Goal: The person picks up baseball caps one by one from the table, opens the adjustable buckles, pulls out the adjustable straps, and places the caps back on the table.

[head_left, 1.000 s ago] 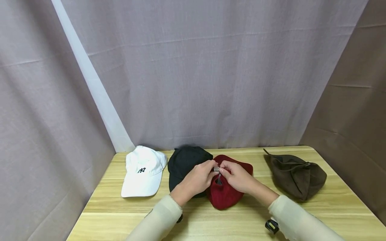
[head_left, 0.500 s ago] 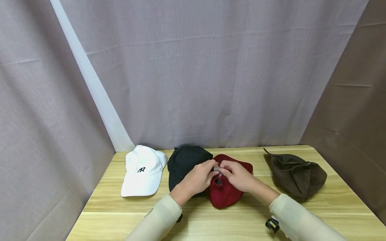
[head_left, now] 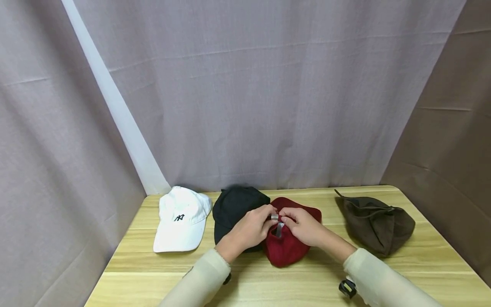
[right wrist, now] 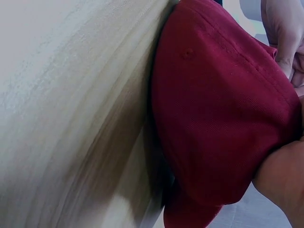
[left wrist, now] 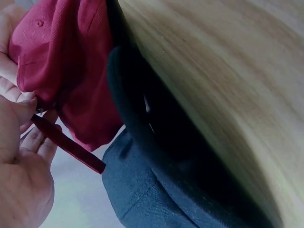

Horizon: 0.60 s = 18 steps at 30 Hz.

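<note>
A red cap (head_left: pixel 287 251) lies on the table with its back opening toward me. Its adjustable strap (left wrist: pixel 71 146) spans the left wrist view, its free end pointing toward the black cap. My left hand (head_left: pixel 250 226) pinches the strap beside a small metal buckle (head_left: pixel 274 217). From the other side, my right hand (head_left: pixel 303 226) pinches the strap close to the buckle, thumb and fingertips together. The two hands' fingertips nearly meet. In the right wrist view the red crown (right wrist: pixel 223 99) covers most of the right fingers.
A black cap (head_left: pixel 235 207) sits left of the red one, partly behind my left hand. Farther left is a white cap (head_left: pixel 184 230) with a dark logo. At the right lies a dark brown hat (head_left: pixel 377 226). A grey curtain (head_left: pixel 245 94) borders the wooden table (head_left: pixel 161 290).
Around the buckle, my right fingertips have shifted slightly, and more of the metal and of the grey piece below shows now. The caps and both arms stay nearly in place.
</note>
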### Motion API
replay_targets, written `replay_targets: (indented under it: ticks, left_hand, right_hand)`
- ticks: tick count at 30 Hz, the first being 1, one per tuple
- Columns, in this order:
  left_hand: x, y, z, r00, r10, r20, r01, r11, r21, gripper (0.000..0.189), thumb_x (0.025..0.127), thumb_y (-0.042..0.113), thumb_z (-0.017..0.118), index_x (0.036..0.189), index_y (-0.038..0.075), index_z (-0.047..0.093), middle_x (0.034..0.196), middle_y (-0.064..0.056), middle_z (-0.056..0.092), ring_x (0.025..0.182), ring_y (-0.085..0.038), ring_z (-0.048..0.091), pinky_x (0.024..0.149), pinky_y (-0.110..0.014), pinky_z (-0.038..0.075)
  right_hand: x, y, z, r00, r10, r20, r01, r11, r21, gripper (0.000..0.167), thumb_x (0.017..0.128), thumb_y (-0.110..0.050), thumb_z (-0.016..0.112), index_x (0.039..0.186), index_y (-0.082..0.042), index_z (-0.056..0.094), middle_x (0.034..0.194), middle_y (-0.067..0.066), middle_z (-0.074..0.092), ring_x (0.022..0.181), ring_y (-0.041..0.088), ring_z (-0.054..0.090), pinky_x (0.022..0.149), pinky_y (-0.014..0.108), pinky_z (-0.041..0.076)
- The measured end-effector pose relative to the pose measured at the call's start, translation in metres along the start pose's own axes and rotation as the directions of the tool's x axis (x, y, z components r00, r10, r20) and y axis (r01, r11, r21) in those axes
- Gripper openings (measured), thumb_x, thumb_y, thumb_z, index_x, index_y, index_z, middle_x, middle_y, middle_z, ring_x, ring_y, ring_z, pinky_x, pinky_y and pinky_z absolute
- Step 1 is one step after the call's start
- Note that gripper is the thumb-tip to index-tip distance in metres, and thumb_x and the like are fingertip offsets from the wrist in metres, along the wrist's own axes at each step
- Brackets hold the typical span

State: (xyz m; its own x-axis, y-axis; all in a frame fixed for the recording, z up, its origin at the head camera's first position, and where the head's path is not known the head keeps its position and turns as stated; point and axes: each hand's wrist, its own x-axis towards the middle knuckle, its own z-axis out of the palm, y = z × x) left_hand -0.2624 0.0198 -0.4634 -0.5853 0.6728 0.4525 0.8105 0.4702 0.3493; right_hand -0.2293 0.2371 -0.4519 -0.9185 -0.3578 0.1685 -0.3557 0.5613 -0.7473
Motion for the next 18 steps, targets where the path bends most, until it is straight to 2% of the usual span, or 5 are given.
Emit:
replay_targets:
  ticks: [8, 14, 18]
  left_hand:
    - [-0.002, -0.0001, -0.0005, 1.0, -0.004, -0.02, 0.004, 1.0, -0.012, 0.016, 0.105, 0.018, 0.069, 0.12, 0.011, 0.065, 0.117, -0.002, 0.074, 0.104, -0.014, 0.075, 0.089, -0.026, 0.061]
    - [-0.0037, -0.0008, -0.0007, 0.999, 0.016, -0.04, -0.016, 1.0, -0.005, 0.016, 0.106, 0.018, 0.068, 0.12, 0.011, 0.065, 0.119, -0.003, 0.074, 0.106, -0.014, 0.075, 0.089, -0.025, 0.062]
    - [-0.0027, -0.0012, -0.001, 0.999, 0.025, -0.049, -0.025, 1.0, 0.006, 0.016, 0.105, 0.018, 0.068, 0.119, 0.011, 0.064, 0.118, -0.002, 0.074, 0.105, -0.014, 0.075, 0.089, -0.024, 0.061]
  right_hand:
    - [-0.0014, -0.0014, -0.0036, 0.999, -0.03, 0.012, 0.03, 0.999, -0.011, 0.022, 0.106, -0.001, 0.057, 0.102, -0.015, 0.074, 0.101, 0.01, 0.075, 0.096, 0.018, 0.064, 0.084, 0.021, 0.048]
    - [-0.0011, -0.002, -0.0022, 1.0, -0.022, 0.001, 0.022, 1.0, -0.018, 0.021, 0.105, -0.002, 0.058, 0.1, -0.015, 0.073, 0.099, 0.009, 0.074, 0.091, 0.009, 0.06, 0.082, 0.021, 0.047]
    - [-0.0015, -0.0036, -0.0011, 1.0, -0.005, -0.013, 0.005, 1.0, -0.022, 0.017, 0.106, -0.005, 0.059, 0.099, -0.013, 0.072, 0.093, 0.003, 0.072, 0.086, 0.006, 0.057, 0.078, 0.022, 0.045]
